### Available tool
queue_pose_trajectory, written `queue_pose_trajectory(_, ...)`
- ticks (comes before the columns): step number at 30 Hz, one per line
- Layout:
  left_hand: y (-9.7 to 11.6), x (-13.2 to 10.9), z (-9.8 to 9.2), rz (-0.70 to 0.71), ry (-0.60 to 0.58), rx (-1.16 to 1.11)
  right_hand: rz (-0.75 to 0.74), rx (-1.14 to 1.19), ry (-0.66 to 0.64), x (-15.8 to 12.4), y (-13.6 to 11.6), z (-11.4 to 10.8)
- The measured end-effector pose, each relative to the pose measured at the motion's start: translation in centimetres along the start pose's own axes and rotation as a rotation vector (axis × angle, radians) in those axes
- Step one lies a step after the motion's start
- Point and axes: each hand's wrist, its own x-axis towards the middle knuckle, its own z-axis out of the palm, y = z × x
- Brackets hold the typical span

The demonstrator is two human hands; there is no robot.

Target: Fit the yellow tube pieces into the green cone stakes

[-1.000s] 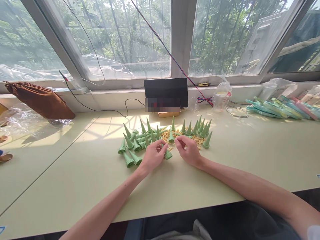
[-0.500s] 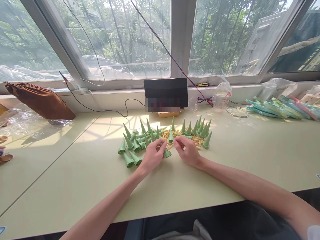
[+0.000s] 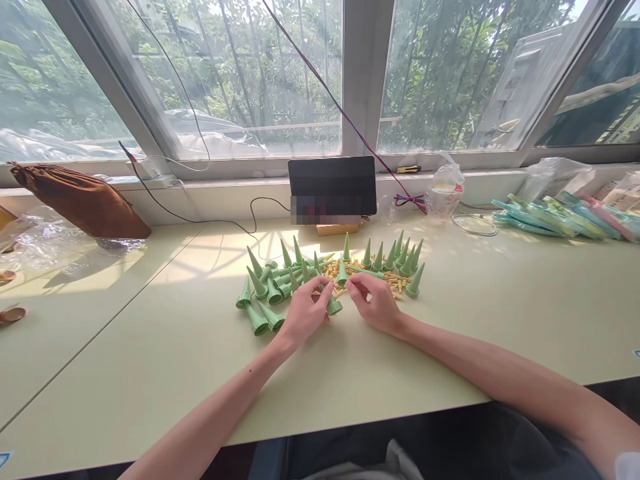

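My left hand (image 3: 311, 305) is closed round a green plastic spike (image 3: 334, 307); its wide ribbed end shows past my fingers and the rest is hidden. To the right, my right hand (image 3: 373, 300) is held in a pinch, fingertips just short of my left hand. Whatever lies between those fingertips is too small to make out. Several more cone-shaped green spikes (image 3: 259, 287) stand or lie to the left, and others (image 3: 414, 281) stand upright on the right. Between and behind my hands is a pile of small yellow pegs (image 3: 330, 268).
A dark tablet (image 3: 333, 183) leans at the back on a small cardboard box (image 3: 337, 229). A brown drawstring pouch (image 3: 80, 200) and a wooden spoon (image 3: 13, 315) are on the left. At the right lie a bagged cup (image 3: 444, 197), a coiled cable (image 3: 474, 225) and colourful packets (image 3: 550, 217).
Both hands stay almost in place, with the green spike still in my left. A small shape at the far left edge, above the wooden spoon, is gone from view.
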Motion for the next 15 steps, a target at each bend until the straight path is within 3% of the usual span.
queue_pose_trajectory(6, 0.35, -0.19, 0.07, 0.002, -0.038, -0.007, -0.031, 0.019, -0.079, 0.02, -0.04, -0.07)
queue_pose_trajectory(15, 0.66, -0.42, 0.19, -0.01, -0.139, -0.064, -0.047, 0.05, -0.076, 0.1, 0.18, -0.11)
